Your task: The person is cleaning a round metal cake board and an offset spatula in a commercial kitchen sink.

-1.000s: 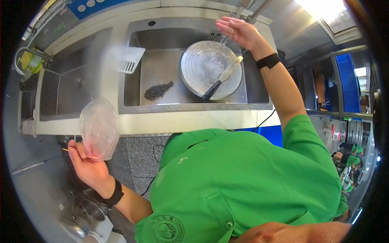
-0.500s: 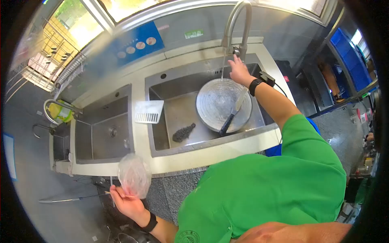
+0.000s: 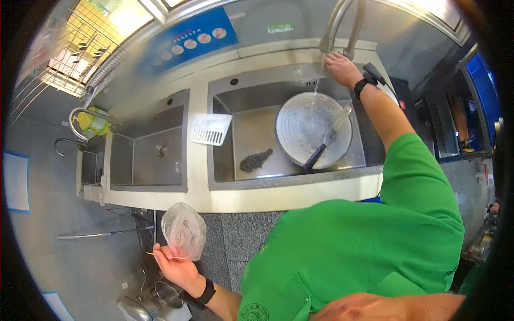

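Note:
My left hand point(image 3: 179, 267) is closed on the gathered neck of a clear plastic bag point(image 3: 184, 230), below the counter's front edge. A thin wooden stick point(image 3: 151, 253) pokes out from its fingers. My right hand point(image 3: 342, 69) is at the base of the faucet point(image 3: 333, 27), its fingers over the handle, which they hide. A stream of water runs from the spout onto a round, pale metal lid or pan point(image 3: 308, 125) in the right sink point(image 3: 246, 125). A spatula-like tool with a black handle point(image 3: 315, 158) lies across the round piece.
A dark scouring pad point(image 3: 256, 160) lies in the right sink. On the divider rests a white slotted scraper point(image 3: 211, 129). The left sink point(image 3: 155, 160) has its own faucet point(image 3: 80, 120), with a yellow-green tub point(image 3: 97, 123) behind. Metal pots point(image 3: 166, 294) stand at lower left.
My right hand has shifted from beside the faucet handle to over it, its fingers closer together. My left hand still holds the bag. The camera view has turned slightly, moving the sinks across the picture.

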Motion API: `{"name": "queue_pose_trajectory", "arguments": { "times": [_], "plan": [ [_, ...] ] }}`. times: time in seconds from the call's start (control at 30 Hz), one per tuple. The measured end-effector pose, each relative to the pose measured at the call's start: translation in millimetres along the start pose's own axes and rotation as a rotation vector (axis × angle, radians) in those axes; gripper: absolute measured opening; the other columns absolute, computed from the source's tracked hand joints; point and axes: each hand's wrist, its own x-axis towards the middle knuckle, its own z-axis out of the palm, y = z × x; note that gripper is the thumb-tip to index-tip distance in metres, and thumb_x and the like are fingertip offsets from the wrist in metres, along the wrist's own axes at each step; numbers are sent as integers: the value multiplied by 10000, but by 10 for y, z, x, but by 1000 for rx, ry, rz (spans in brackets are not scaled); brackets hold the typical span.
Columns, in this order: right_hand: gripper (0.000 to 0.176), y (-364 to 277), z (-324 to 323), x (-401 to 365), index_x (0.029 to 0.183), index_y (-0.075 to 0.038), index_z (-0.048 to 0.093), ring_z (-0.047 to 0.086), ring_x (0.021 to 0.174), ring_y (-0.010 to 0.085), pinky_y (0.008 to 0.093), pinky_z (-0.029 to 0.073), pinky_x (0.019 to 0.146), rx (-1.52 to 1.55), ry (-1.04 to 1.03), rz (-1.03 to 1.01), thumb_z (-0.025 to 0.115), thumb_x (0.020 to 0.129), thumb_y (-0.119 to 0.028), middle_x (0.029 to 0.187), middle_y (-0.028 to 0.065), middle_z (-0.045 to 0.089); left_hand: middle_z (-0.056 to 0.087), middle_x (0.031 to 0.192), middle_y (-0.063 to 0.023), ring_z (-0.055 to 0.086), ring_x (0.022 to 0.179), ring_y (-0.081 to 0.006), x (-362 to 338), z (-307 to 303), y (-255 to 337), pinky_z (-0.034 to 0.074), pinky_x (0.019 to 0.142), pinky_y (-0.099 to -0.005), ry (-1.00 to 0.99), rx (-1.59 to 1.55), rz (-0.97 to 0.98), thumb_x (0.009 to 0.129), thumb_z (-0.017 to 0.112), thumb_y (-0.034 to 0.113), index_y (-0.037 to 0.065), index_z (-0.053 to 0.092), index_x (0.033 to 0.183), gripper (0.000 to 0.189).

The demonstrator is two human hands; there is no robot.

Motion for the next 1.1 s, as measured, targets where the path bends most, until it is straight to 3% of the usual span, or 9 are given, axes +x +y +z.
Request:
{"name": "queue_pose_trajectory", "arguments": {
  "times": [0.13,0.27,0.53,0.63,0.73,0.8,0.87,0.93,1.1],
  "plan": [
    [144,-170,-490,-39,784,-41,601,396,1169,223,392,231,1023,23,-182,40,542,669,-105,1157,113,499,328,598,40,343,584,-81,-37,14,-57,365,603,-260,-23,-62,-27,914,420,226,84,511,967,177],
    [226,-528,-570,-590,917,-59,558,362,1197,273,481,258,981,238,102,412,550,693,-89,1257,156,401,327,599,40,345,586,-79,-30,146,-137,368,616,-258,-13,-49,-54,917,410,228,93,505,971,174],
    [385,-1072,-139,-1862,1018,3,523,432,1104,340,380,366,900,931,-314,1032,605,723,-231,1178,228,441,336,618,29,337,578,-72,296,1146,-416,349,578,-216,-224,30,-192,910,421,211,52,497,991,195],
    [619,-1257,-357,-1689,1197,12,400,435,1099,284,365,383,874,1351,-529,1631,628,751,-353,1183,176,455,368,634,30,364,583,-67,500,1513,-761,359,572,-214,-389,88,-281,904,436,204,20,495,1004,217],
    [657,-1262,-549,-1456,1170,53,397,438,1100,295,416,398,862,1904,-635,1749,660,731,-359,1181,201,445,442,669,23,413,615,-66,553,1888,-1150,366,575,-199,-449,161,-289,902,438,179,11,500,1029,219],
    [844,-1478,-148,-1481,1227,89,276,426,1113,329,428,398,877,2271,-370,1667,728,666,-352,1216,231,394,521,732,-2,460,670,-60,554,2091,-1421,369,581,-181,-539,345,-264,901,437,159,5,510,1059,232],
    [1196,-1668,-84,-1266,1301,66,23,412,1122,348,417,385,910,1399,-448,1909,818,516,-360,1249,266,324,539,753,-8,469,681,-55,559,2236,-1739,367,579,-172,-617,410,-276,903,433,158,2,515,1065,239],
    [1202,-1778,-103,-1211,1312,43,53,409,1127,327,406,382,915,1052,-540,1854,823,489,-374,1246,253,332,558,775,-15,479,693,-49,553,2303,-2006,366,577,-163,-690,476,-292,905,429,157,-1,521,1071,247],
    [889,-1730,515,-1617,1255,35,227,482,1038,289,363,418,865,1149,-469,1690,777,594,-191,1164,205,443,547,758,-6,454,647,-38,675,2283,-2455,342,542,-162,-757,534,-426,914,413,202,15,541,1039,259]
  ]
}}
